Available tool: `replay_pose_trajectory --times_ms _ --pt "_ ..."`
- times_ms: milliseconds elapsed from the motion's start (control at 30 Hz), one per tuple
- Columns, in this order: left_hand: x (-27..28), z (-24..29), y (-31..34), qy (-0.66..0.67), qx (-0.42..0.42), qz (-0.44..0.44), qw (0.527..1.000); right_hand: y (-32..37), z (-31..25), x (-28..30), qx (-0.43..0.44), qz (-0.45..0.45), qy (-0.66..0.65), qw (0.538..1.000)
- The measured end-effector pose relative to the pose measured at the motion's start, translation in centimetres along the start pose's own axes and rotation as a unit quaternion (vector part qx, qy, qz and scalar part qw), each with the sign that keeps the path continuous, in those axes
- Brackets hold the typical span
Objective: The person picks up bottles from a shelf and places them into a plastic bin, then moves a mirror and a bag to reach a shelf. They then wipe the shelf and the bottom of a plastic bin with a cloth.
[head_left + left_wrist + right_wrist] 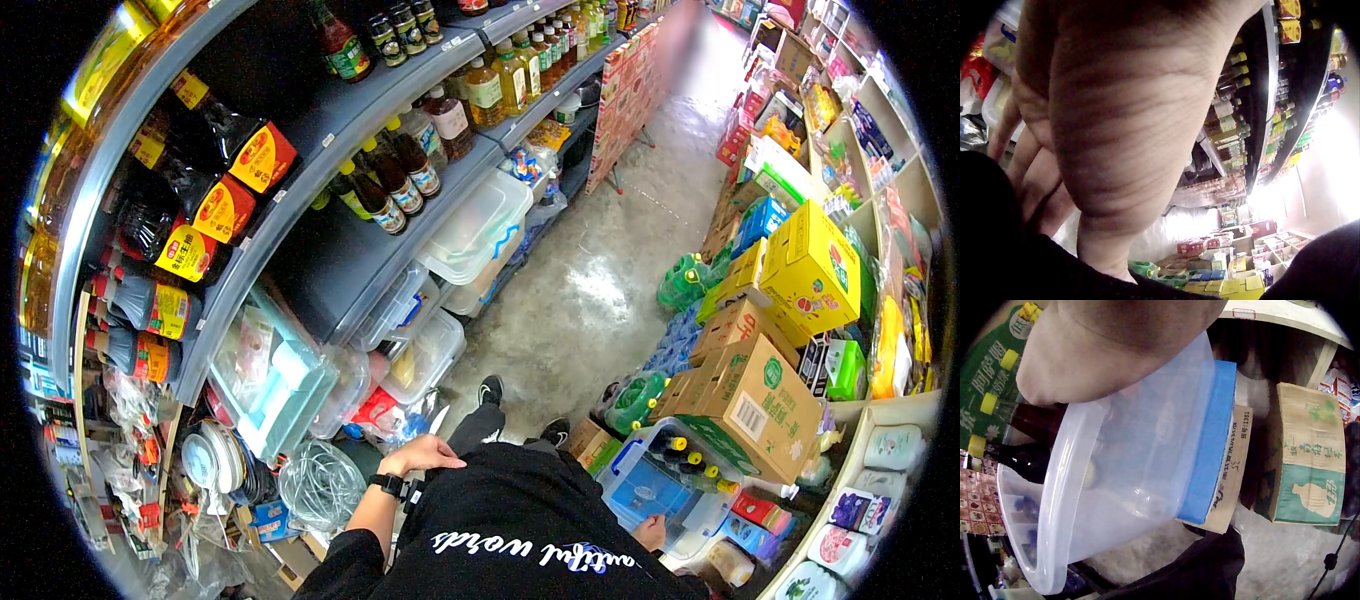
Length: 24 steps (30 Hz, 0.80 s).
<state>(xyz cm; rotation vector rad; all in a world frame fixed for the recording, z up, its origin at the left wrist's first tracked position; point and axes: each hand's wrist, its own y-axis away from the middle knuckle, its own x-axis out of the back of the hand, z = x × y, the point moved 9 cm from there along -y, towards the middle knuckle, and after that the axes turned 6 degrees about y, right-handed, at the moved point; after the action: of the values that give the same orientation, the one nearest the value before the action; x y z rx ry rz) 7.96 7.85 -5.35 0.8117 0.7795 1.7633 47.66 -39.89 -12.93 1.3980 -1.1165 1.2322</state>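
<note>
I stand in a shop aisle in a black top. My left hand (425,455) rests flat on my hip with its fingers lying on the black cloth; the left wrist view shows that left hand (1116,125) close up, holding nothing. A black watch (386,484) sits on that wrist. My right hand (651,531) grips the rim of a clear plastic bin (645,492) with blue latches, low at my right side. Dark bottles with yellow caps (686,456) stand inside it. In the right wrist view the right hand (1116,344) covers the bin (1141,475) rim beside a blue latch (1210,444).
Shelves of sauce and oil bottles (395,180) and stacked clear storage boxes (480,230) line the left. Cardboard cartons (750,390), a yellow box (812,268) and shrink-wrapped green bottles (685,280) crowd the right. The concrete aisle floor (590,300) runs ahead. A wire coil (320,485) lies low left.
</note>
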Motion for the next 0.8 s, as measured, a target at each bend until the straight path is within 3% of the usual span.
replay_pose_trajectory --times_ms 800 --pt "-0.39 -0.23 0.43 0.004 0.015 0.001 1.0 -0.06 0.13 -0.25 0.007 0.012 -0.002 1.0"
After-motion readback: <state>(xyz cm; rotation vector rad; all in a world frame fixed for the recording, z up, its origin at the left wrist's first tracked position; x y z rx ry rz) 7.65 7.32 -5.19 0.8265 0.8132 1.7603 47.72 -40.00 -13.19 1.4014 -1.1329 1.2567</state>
